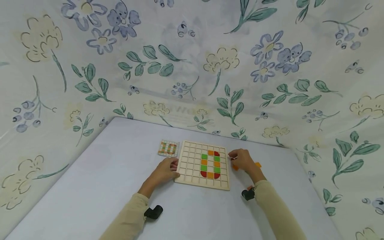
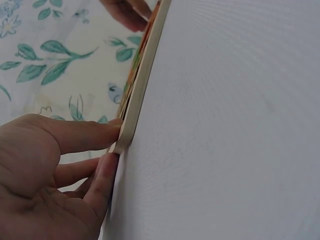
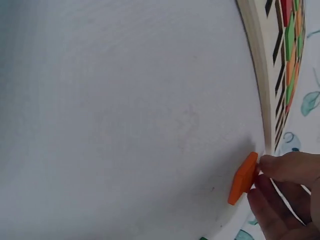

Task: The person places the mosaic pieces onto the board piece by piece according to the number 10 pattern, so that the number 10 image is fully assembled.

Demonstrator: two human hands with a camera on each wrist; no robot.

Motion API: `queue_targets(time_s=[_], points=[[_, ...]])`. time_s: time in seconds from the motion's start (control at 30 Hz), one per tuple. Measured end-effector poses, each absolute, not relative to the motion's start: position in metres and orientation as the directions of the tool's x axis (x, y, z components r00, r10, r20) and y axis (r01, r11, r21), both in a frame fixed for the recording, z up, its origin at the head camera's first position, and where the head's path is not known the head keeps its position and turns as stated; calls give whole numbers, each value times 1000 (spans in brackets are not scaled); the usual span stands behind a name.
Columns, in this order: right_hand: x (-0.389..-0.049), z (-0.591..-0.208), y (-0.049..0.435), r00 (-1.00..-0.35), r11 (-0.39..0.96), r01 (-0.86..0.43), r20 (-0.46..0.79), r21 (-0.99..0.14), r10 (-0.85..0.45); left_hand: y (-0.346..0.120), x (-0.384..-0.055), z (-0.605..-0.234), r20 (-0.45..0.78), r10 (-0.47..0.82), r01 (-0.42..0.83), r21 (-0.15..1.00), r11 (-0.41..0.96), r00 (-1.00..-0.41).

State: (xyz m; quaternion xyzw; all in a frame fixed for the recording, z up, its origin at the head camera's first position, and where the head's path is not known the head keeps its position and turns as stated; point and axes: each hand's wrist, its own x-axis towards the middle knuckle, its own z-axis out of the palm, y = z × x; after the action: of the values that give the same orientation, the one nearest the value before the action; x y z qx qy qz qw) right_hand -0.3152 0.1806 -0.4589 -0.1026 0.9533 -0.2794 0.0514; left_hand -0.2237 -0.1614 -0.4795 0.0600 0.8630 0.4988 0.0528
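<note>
A square wooden grid board lies on the table with green, orange and red blocks forming a ring in its cells. My left hand grips its left edge; in the left wrist view the thumb is on the upper side of that edge and the fingers are below. Just beyond the board's right edge is my right hand, thumb and fingertips brought close together. An orange block appears right by those fingertips in the right wrist view. Whether they pinch it or some other small piece, I cannot tell.
A small pattern card with a coloured design lies left of the board. More orange blocks sit behind the right wrist, partly hidden by it. Black wrist-camera mounts stick out from both sleeves. Flowered cloth hangs behind the table.
</note>
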Motion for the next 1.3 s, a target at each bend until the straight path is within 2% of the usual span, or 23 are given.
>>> queue_targets(time_s=[0.2, 0.47, 0.77, 0.97, 1.3], points=[[-313, -463, 183, -967, 836, -201, -32, -511, -252, -161, -224, -480, -30, 157, 53, 863, 502, -987], [-313, -462, 184, -976, 872, -193, -3, -450, -218, -162, -225, -480, -28, 157, 56, 862, 504, -987], [-314, -462, 190, -963, 842, -217, -33, -493, -267, -163, -227, -483, -37, 164, 51, 865, 499, -986], [-313, -462, 188, -957, 853, -260, 3, -453, -290, -163, -225, -482, -28, 158, 56, 864, 500, -987], [-310, -468, 187, -945, 817, -289, 15, -500, -326, -163, -225, -482, -38, 156, 45, 865, 500, -987]])
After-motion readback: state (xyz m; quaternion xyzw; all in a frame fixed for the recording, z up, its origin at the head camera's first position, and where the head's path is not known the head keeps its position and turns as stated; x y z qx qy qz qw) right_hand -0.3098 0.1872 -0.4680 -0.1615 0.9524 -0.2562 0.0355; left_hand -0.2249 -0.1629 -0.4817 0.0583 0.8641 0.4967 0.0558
